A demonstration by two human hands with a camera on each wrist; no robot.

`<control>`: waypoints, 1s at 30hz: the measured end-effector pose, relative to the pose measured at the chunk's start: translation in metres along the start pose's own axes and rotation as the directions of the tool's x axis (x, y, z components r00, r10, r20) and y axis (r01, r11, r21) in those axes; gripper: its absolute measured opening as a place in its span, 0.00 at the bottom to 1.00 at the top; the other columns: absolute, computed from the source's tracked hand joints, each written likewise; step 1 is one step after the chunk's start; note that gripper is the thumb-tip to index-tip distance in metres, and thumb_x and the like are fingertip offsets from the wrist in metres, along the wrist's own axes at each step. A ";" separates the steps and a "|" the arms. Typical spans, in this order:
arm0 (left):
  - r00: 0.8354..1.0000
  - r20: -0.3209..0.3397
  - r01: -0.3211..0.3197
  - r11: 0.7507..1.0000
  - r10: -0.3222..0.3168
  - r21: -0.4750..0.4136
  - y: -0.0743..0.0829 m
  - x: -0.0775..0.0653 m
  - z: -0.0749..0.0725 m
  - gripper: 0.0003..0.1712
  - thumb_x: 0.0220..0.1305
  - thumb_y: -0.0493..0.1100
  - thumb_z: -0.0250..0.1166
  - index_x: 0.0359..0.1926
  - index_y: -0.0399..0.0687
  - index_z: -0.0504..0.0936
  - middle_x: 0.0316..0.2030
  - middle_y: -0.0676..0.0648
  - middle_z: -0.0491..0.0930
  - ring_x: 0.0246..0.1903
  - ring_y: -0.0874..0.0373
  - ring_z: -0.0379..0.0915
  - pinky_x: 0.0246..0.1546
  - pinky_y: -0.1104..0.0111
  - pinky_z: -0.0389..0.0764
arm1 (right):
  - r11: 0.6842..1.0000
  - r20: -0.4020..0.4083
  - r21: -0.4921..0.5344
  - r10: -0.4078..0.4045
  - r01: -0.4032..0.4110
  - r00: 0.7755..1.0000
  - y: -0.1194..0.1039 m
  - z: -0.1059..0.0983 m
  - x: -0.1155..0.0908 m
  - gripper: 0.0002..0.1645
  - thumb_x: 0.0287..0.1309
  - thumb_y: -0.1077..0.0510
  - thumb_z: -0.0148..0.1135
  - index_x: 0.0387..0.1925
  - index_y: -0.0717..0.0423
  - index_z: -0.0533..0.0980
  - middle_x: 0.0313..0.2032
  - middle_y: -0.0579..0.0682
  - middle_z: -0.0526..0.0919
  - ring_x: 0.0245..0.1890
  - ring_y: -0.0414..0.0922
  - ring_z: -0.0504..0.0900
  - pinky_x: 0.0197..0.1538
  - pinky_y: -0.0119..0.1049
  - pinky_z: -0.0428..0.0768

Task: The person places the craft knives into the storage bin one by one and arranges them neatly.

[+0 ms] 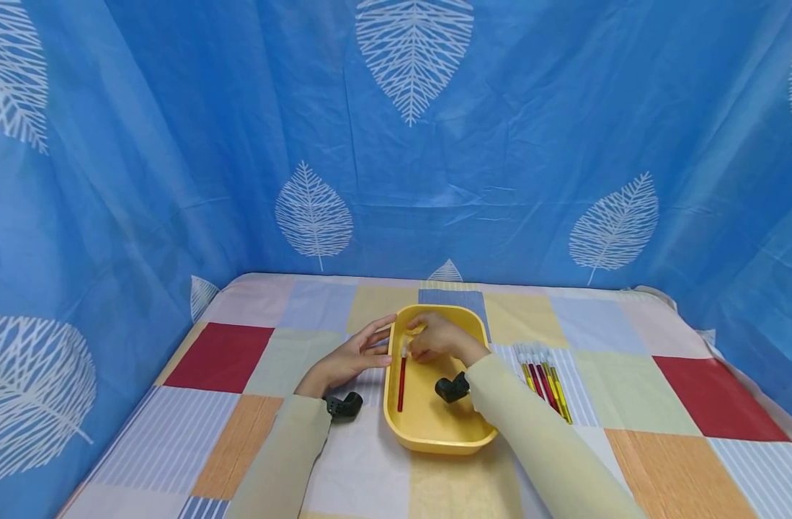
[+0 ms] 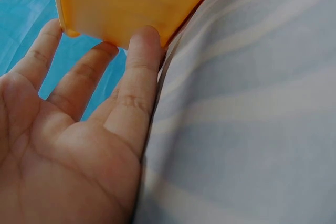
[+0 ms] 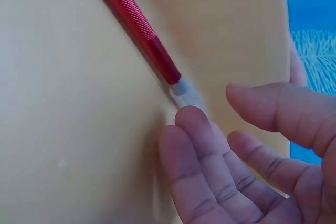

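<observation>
As I watch remotely, slim red knurled tool (image 1: pixel 401 383) with translucent tip lies inside yellow rectangular tray (image 1: pixel 436 447), lower centre frame. Right hand (image 1: pixel 442 340): thumb apart from fingers, clamping nothing, fingertips by tip. Left hand (image 1: pixel 350 358): fingers extended against tray. Off-centre nudge could roll tool.

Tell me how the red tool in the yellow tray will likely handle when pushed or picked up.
The red tool would probably roll if pushed sideways, its barrel looking round. The straight, shiny barrel suggests it's stiff. Its ridged grip should make it less slippery.
</observation>
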State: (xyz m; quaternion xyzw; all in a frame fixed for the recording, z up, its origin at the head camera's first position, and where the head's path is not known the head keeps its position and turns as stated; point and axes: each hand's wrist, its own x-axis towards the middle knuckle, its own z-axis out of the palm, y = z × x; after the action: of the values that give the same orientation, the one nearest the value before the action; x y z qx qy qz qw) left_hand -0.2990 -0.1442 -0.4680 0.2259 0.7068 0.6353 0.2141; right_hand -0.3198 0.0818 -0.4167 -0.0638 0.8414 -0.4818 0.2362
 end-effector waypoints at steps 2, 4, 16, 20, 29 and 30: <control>1.000 -0.002 0.001 1.000 -0.001 -0.006 0.000 0.000 0.000 0.49 0.77 0.35 0.66 0.88 0.50 0.50 0.84 0.34 0.52 0.81 0.33 0.55 0.78 0.44 0.63 | 1.000 0.005 -0.013 -0.005 0.005 1.000 -0.001 -0.003 -0.002 0.30 0.67 0.69 0.67 0.68 0.71 0.73 0.33 0.56 0.82 0.29 0.46 0.83 0.44 0.38 0.91; 1.000 -0.003 0.000 1.000 0.000 -0.011 0.000 0.000 0.000 0.49 0.76 0.36 0.67 0.88 0.49 0.50 0.84 0.33 0.52 0.81 0.33 0.55 0.78 0.44 0.64 | 1.000 0.015 -0.019 -0.023 0.023 1.000 -0.002 -0.006 -0.005 0.29 0.67 0.67 0.68 0.67 0.70 0.73 0.34 0.56 0.83 0.30 0.46 0.83 0.44 0.37 0.90; 1.000 -0.003 0.004 1.000 -0.004 -0.004 -0.001 0.000 0.002 0.50 0.77 0.39 0.67 0.88 0.50 0.49 0.84 0.33 0.52 0.82 0.33 0.52 0.79 0.42 0.61 | 0.962 0.121 0.023 -0.271 0.270 0.955 -0.005 -0.030 -0.031 0.28 0.73 0.64 0.64 0.70 0.70 0.73 0.47 0.62 0.86 0.49 0.58 0.89 0.56 0.50 0.89; 1.000 0.002 0.006 1.000 -0.006 -0.018 -0.002 0.001 0.001 0.50 0.77 0.38 0.67 0.88 0.50 0.49 0.84 0.33 0.51 0.81 0.32 0.52 0.79 0.40 0.60 | 0.944 0.134 0.069 -0.328 0.322 0.935 -0.008 -0.037 -0.043 0.29 0.76 0.63 0.64 0.72 0.71 0.72 0.50 0.65 0.85 0.52 0.58 0.88 0.58 0.49 0.89; 1.000 0.006 -0.003 1.000 0.003 -0.028 -0.001 0.000 0.001 0.51 0.76 0.40 0.69 0.88 0.49 0.49 0.84 0.33 0.52 0.81 0.32 0.54 0.79 0.41 0.61 | 0.893 0.092 0.137 -0.443 0.429 0.892 -0.007 -0.050 -0.062 0.30 0.76 0.63 0.64 0.72 0.75 0.70 0.50 0.57 0.86 0.54 0.68 0.86 0.57 0.53 0.89; 1.000 0.003 -0.001 1.000 0.001 -0.026 -0.001 0.000 0.001 0.51 0.76 0.40 0.69 0.88 0.49 0.49 0.84 0.33 0.52 0.81 0.32 0.54 0.79 0.41 0.61 | 0.886 0.081 0.142 -0.454 0.441 0.887 -0.006 -0.052 -0.064 0.30 0.76 0.64 0.63 0.71 0.75 0.70 0.50 0.57 0.86 0.53 0.66 0.87 0.57 0.52 0.89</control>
State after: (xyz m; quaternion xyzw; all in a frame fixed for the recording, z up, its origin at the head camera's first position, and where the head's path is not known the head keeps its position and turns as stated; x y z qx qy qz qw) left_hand -0.2984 -0.1431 -0.4689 0.2246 0.6979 0.6442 0.2178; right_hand -0.2882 0.1405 -0.3685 -0.2688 0.7591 -0.5684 0.1686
